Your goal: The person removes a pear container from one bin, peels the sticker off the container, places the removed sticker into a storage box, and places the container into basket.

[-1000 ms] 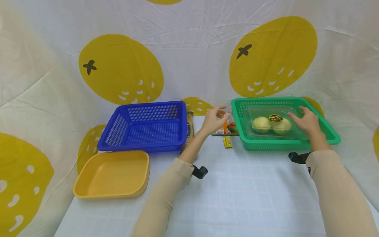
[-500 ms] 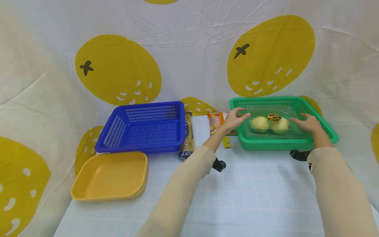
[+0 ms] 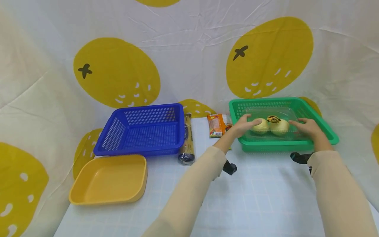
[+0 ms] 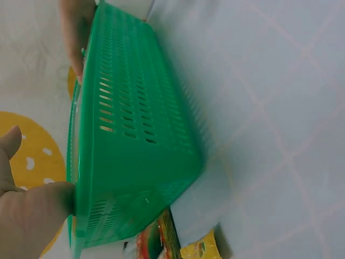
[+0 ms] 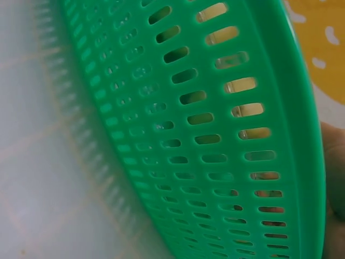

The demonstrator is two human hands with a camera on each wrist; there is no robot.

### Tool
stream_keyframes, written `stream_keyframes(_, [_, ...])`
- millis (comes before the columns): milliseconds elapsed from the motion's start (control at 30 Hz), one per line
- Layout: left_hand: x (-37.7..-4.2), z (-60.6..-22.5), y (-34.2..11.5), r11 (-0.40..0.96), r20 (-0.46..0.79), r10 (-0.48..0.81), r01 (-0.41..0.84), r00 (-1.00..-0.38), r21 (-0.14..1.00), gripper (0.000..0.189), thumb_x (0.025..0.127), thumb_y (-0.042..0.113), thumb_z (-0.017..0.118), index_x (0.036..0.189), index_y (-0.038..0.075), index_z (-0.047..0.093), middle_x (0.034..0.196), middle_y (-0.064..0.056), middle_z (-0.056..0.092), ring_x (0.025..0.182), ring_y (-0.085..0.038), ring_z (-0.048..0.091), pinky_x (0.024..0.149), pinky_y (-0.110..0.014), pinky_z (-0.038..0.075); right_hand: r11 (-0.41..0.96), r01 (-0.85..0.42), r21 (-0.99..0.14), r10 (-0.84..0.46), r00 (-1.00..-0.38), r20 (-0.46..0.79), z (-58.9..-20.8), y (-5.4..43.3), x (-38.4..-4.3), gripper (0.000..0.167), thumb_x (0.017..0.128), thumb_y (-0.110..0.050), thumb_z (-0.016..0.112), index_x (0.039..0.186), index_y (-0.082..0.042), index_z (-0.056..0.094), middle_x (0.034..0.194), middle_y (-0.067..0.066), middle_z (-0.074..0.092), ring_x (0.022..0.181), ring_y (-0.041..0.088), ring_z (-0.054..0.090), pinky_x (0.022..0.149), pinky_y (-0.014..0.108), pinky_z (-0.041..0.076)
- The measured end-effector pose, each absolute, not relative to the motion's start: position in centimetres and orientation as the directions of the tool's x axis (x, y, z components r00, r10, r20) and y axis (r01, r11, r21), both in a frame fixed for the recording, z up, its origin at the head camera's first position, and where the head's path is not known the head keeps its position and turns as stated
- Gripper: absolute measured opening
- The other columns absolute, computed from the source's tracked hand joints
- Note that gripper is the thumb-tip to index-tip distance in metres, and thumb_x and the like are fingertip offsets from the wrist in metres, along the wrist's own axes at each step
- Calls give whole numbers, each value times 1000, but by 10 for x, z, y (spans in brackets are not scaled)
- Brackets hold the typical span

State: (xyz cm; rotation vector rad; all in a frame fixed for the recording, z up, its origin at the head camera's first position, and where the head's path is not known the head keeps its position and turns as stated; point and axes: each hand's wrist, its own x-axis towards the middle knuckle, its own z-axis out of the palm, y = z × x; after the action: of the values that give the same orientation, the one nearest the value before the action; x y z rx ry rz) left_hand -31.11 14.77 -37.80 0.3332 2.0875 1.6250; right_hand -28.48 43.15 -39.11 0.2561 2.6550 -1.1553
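A clear plastic box (image 3: 269,134) holding two round pale-yellow fruits, with a black and yellow label on its lid, lies inside the green basket (image 3: 275,144). My left hand (image 3: 244,126) is at the box's left end, thumb and fingers spread, over the basket's left rim. At the right end is my right hand (image 3: 311,127), its thumb pointing left across the box edge. Whether either hand touches the box is hard to tell. From the wrist views, the basket wall (image 5: 215,140) hides the box and most of the right hand.
Left of the middle stands a blue basket (image 3: 145,153), with a yellow tray (image 3: 109,200) in front of it. A long brown packet (image 3: 187,141) lies beside the blue basket. An orange packet (image 3: 215,125) lies left of the green basket, near a small yellow sachet (image 4: 200,248).
My left hand has moved right, from above the packets to the left end of the plastic box. My right hand has stayed at the right end, shifting slightly lower.
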Motion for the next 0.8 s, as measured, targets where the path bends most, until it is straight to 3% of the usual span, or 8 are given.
stream_keyframes(100, [-309, -380, 154, 301, -241, 426, -114, -872, 947, 70, 89, 36, 64, 146, 15, 29, 150, -5, 31, 133, -24, 37, 104, -41, 38, 608, 281, -743, 54, -948, -315, -392, 433, -283, 95, 93, -54, 42, 144, 10, -5, 143, 45, -1, 96, 32, 65, 82, 42, 54])
stream_keyframes(267, [-308, -379, 162, 407, -251, 343, -98, -905, 908, 71, 87, 33, 67, 145, 12, 32, 147, -4, 35, 132, -23, 39, 102, -38, 41, 507, 325, -799, 47, -935, -351, -395, 440, -286, 94, 92, -52, 46, 147, 3, -7, 147, 39, -3, 76, -3, 60, 85, 35, 53])
stream_keyframes(333, [-308, -379, 163, 448, -255, 315, -93, -914, 889, 70, 87, 31, 68, 144, 10, 33, 146, -5, 37, 130, -23, 40, 100, -37, 42, 467, 335, -818, 43, -933, -358, -396, 443, -286, 92, 93, -51, 46, 147, 1, -7, 148, 37, -2, 72, -8, 57, 87, 33, 52])
stream_keyframes(567, [-307, -381, 163, 515, -233, 302, -47, -924, 856, 62, 86, 26, 69, 139, 10, 42, 139, -5, 46, 123, -23, 48, 92, -34, 48, 460, 322, -828, 68, -942, -328, -400, 451, -283, 88, 94, -50, 43, 146, 5, -1, 148, 36, 7, 69, -13, 52, 85, 26, 52])
stream_keyframes(667, [-306, -381, 162, 502, -178, 281, -13, -943, 864, 61, 83, 23, 73, 137, 11, 45, 137, -4, 49, 122, -22, 49, 91, -32, 49, 455, 301, -838, 87, -952, -295, -398, 453, -281, 87, 94, -48, 43, 145, 8, 2, 143, 36, 20, 69, -12, 52, 79, 22, 53])
stream_keyframes(733, [-305, -382, 161, 502, -146, 264, 6, -953, 865, 62, 82, 24, 74, 136, 12, 46, 137, -3, 50, 122, -20, 49, 91, -30, 49, 429, 291, -856, 98, -956, -276, -395, 453, -279, 87, 94, -47, 45, 145, 9, 3, 130, 26, 38, 70, -11, 53, 75, 20, 53])
stream_keyframes(800, [-305, -383, 158, 486, -123, 261, 20, -958, 874, 62, 82, 27, 74, 136, 12, 47, 134, -3, 52, 119, -19, 52, 87, -29, 50, 401, 279, -873, 110, -960, -256, -389, 451, -278, 88, 93, -46, 48, 146, 9, 5, 112, 6, 51, 71, -8, 55, 71, 19, 53])
